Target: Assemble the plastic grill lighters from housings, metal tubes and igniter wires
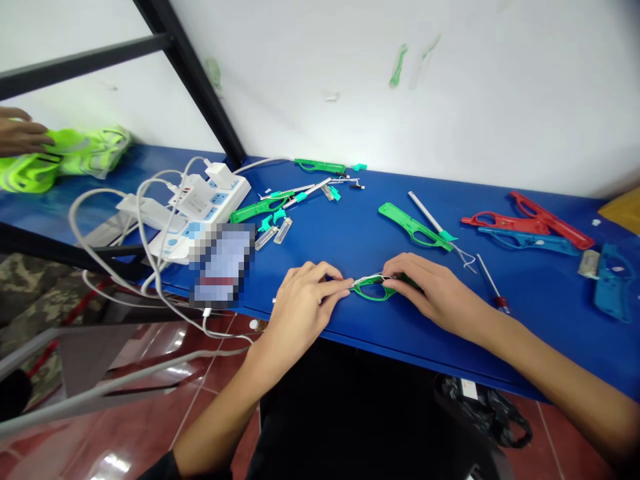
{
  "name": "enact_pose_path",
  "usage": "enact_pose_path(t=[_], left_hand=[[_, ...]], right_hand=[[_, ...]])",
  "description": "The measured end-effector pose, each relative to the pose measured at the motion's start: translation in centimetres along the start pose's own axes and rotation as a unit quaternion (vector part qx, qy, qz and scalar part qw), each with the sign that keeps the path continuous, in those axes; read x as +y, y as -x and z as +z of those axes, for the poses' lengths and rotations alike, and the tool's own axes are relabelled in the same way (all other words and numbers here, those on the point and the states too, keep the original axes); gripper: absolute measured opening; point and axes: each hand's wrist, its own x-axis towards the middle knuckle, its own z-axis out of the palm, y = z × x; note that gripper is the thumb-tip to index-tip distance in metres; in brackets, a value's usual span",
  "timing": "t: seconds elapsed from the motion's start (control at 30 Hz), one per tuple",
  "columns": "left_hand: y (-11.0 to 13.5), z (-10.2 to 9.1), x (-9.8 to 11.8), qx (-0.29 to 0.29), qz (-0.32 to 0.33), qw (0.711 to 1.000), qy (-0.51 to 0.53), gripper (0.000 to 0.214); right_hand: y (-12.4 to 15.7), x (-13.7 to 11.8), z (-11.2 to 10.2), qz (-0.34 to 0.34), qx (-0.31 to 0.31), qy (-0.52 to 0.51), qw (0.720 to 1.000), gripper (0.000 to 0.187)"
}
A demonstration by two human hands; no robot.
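Over the blue table, my left hand [309, 300] is closed, thumb and fingers pinching the left end of a green plastic shell [373, 297] with a looped handle. My right hand [435, 290] is closed at the shell's other end, its fingertips beside a small dark part. Thin white wire runs along the shell between both hands; my fingers hide both ends. Another green shell [405, 221] lies beyond my right hand. A white tube [426, 212] with a teal tip and loose wires rests against it. A screwdriver [492, 281] lies to the right.
Red shells [530, 223] and blue shells [613, 283] lie at the right. At the left are a phone [223, 263], a power strip [220, 200] with chargers and looping cables, and several small clear parts [283, 231]. Another person's hand [23, 133] touches yellow-green fabric [93, 150].
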Motion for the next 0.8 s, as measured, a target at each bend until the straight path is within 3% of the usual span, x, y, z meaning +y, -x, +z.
enact_pose_path(t=[0.23,0.47,0.6,0.8], left_hand=[[-0.5,0.0,0.0,-0.015,-0.008,1.000,0.007,0.018],[-1.1,1.0,-1.1,0.032,0.076,0.994,-0.065,0.032],[-1.1,1.3,-1.4,0.038,0.102,0.989,-0.095,0.033],[-1.1,1.2,-1.6,0.029,0.095,0.994,-0.035,0.033]], right_hand=[[0.0,-0.5,-0.2,-0.003,-0.008,0.029,1.000,0.018],[0.1,0.2,-0.7,-0.021,0.011,0.061,0.998,0.017],[0.1,1.1,-1.3,-0.028,-0.014,0.053,0.998,0.021],[0.0,1.5,-1.6,-0.031,0.007,0.030,0.999,0.020]])
